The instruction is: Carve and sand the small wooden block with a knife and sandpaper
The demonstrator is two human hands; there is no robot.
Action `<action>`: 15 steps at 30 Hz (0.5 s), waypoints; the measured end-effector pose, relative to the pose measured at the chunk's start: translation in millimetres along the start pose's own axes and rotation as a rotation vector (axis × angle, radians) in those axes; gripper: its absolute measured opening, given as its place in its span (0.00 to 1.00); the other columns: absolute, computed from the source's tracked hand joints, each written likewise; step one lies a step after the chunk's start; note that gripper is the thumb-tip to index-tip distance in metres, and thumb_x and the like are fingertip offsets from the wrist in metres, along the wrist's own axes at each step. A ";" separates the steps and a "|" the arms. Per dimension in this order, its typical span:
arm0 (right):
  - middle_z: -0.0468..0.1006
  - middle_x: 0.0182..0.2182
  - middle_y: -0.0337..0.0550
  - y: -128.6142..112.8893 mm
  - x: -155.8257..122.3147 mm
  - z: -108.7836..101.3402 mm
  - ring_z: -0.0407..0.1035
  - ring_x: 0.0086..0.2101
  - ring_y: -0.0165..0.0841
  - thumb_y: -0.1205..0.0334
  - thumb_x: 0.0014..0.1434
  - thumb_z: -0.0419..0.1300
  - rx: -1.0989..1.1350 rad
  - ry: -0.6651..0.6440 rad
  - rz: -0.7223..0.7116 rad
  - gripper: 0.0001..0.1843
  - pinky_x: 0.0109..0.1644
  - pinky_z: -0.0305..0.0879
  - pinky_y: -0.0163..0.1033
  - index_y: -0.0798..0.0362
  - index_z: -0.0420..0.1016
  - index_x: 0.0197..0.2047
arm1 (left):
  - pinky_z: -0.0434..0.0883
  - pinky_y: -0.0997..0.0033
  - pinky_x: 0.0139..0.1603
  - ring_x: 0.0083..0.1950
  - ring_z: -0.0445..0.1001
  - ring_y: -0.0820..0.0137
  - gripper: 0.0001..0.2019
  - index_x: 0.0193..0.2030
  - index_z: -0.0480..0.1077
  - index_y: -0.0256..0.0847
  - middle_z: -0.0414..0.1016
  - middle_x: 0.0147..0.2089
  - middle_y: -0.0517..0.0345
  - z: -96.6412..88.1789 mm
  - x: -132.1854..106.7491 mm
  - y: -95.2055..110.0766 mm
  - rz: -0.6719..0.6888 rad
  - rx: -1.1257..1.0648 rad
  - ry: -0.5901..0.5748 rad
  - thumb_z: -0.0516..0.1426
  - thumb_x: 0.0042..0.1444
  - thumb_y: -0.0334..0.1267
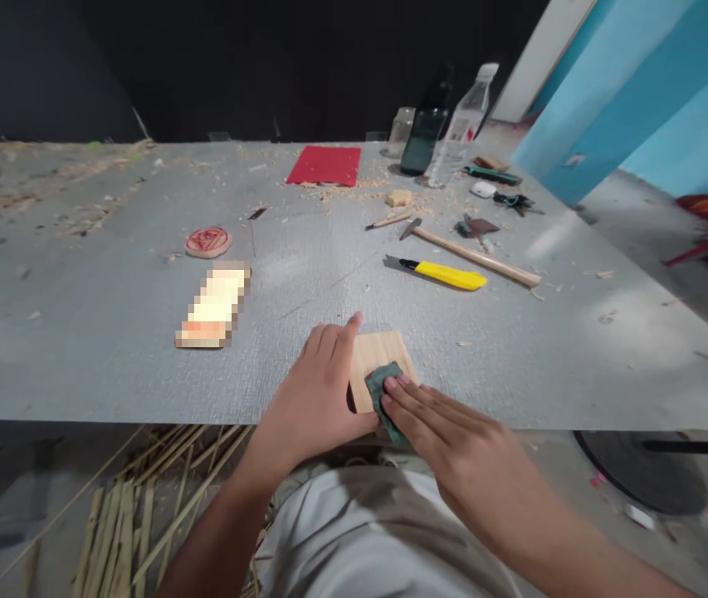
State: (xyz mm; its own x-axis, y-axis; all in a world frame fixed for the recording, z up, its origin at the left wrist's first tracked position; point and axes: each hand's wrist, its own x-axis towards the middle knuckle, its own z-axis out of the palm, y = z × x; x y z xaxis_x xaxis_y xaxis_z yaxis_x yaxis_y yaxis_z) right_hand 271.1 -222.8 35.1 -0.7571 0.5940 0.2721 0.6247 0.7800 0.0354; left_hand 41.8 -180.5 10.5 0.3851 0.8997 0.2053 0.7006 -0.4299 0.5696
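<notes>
A small pale wooden block lies flat near the table's front edge. My left hand clasps its left side, thumb along the near edge and fingers toward the far corner. My right hand presses a folded green piece of sandpaper onto the block's top face with its fingertips. The near right part of the block is hidden under the sandpaper and fingers. Beyond the block lies a yellow utility knife, blade pointing left. A wooden-handled hammer rests behind the knife.
On the grey table are a blurred-out phone-shaped object, a round wooden disc with red marks, a red sheet and a thin pencil-like tool. A dark bottle and a clear bottle stand at the back right.
</notes>
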 end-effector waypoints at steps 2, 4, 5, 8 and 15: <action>0.78 0.63 0.57 9.8 9.4 3.4 0.78 0.59 0.41 0.83 0.60 0.52 0.041 -0.014 0.032 0.30 0.63 0.78 0.48 0.65 0.76 0.64 | 0.66 0.40 0.68 0.67 0.61 0.48 0.54 0.80 0.39 0.45 0.64 0.64 0.44 0.0 0.6 -1.7 0.014 0.000 -0.019 0.68 0.56 0.48; 0.77 0.63 0.60 25.3 26.6 9.2 0.77 0.60 0.44 0.82 0.60 0.54 0.053 -0.023 0.070 0.29 0.64 0.77 0.50 0.66 0.75 0.64 | 0.66 0.39 0.68 0.67 0.60 0.47 0.55 0.80 0.39 0.47 0.63 0.64 0.44 -0.2 0.9 -2.2 0.027 0.005 -0.031 0.69 0.56 0.54; 0.77 0.63 0.61 32.8 36.1 12.2 0.77 0.60 0.45 0.81 0.61 0.56 0.045 -0.033 0.089 0.28 0.64 0.77 0.51 0.67 0.76 0.64 | 0.66 0.38 0.67 0.67 0.60 0.47 0.55 0.80 0.39 0.47 0.63 0.64 0.44 -0.3 0.9 -1.9 0.029 0.012 -0.031 0.68 0.56 0.56; 0.77 0.63 0.63 43.9 56.9 18.3 0.77 0.60 0.47 0.79 0.62 0.59 -0.012 -0.075 0.101 0.25 0.63 0.78 0.50 0.68 0.76 0.63 | 0.66 0.38 0.67 0.66 0.61 0.47 0.54 0.80 0.40 0.45 0.63 0.63 0.43 0.2 0.9 0.3 0.005 0.036 0.004 0.68 0.57 0.56; 0.78 0.61 0.63 5.7 22.2 3.9 0.80 0.56 0.47 0.79 0.63 0.56 -0.090 0.000 -0.026 0.23 0.59 0.81 0.48 0.68 0.79 0.60 | 0.67 0.41 0.67 0.65 0.62 0.49 0.52 0.80 0.39 0.42 0.64 0.62 0.43 4.0 0.6 1.6 -0.047 0.046 0.065 0.65 0.56 0.42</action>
State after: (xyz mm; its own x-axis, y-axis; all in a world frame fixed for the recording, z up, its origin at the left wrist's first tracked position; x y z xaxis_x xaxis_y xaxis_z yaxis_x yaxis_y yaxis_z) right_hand 257.1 -204.4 37.6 -0.7730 0.5741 0.2701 0.6199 0.7740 0.1287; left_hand 45.5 -181.0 8.3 0.3125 0.9214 0.2312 0.7443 -0.3887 0.5432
